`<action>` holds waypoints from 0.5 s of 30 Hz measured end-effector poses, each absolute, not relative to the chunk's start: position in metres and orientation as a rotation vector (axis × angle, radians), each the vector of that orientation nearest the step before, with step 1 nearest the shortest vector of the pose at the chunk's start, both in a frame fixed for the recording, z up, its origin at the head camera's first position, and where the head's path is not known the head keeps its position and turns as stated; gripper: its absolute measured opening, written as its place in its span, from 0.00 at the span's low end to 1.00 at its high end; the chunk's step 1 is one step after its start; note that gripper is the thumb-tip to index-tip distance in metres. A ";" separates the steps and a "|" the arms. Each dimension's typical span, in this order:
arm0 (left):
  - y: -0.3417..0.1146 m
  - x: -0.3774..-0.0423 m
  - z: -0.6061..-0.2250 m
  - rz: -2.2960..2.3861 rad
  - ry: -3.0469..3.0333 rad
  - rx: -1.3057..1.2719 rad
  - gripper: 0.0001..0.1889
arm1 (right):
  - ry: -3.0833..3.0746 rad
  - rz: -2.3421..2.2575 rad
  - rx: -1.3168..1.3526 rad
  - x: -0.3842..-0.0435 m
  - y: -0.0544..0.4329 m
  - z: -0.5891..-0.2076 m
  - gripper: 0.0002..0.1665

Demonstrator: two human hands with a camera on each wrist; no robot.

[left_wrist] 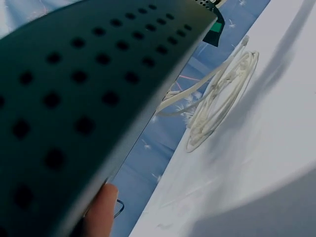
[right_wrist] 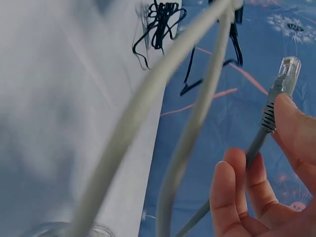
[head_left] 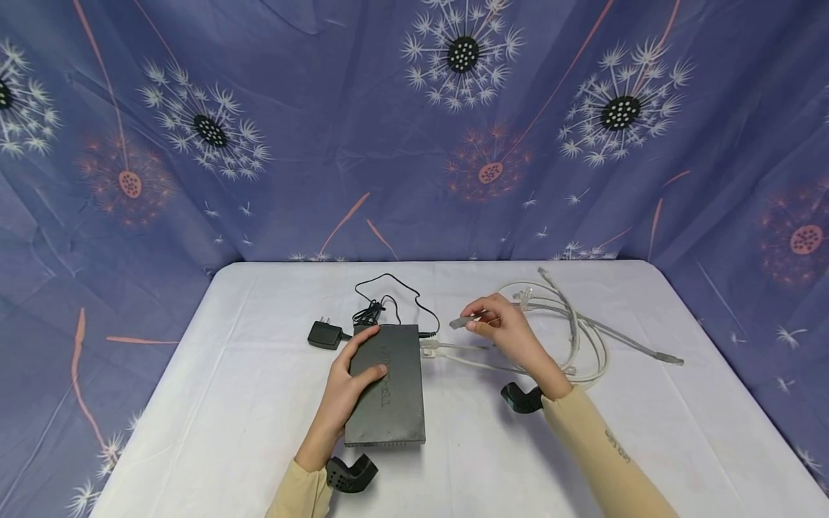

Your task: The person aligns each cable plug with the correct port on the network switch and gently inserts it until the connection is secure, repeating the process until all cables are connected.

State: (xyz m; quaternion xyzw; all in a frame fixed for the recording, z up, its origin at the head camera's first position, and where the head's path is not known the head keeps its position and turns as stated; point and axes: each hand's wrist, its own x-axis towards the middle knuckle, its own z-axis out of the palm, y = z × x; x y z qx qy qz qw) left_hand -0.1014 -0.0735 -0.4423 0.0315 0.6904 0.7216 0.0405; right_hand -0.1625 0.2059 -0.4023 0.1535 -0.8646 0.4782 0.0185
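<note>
A black network switch with raised lettering lies at the table's middle. My left hand grips its left side, thumb on top; one finger shows at the box's edge below its vented side in the left wrist view. Two pale network cables are plugged into the switch's right side. To the right of these ports, my right hand pinches a grey network cable just behind its clear plug. The plug is apart from the switch and points toward it.
A black power adapter lies left of the switch. Its bundled thin cord loops behind to the switch's far right corner. Coiled pale cables and a grey cable end lie on the white-covered table. A patterned curtain hangs behind.
</note>
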 end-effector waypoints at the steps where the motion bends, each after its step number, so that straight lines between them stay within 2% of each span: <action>1: -0.073 -0.102 -0.442 2.211 2.116 0.094 0.33 | -2.675 1.472 0.482 -0.161 0.205 -0.403 0.09; 15: -0.070 -0.102 -0.439 2.225 2.110 0.070 0.33 | -2.638 1.414 0.478 -0.145 0.191 -0.404 0.09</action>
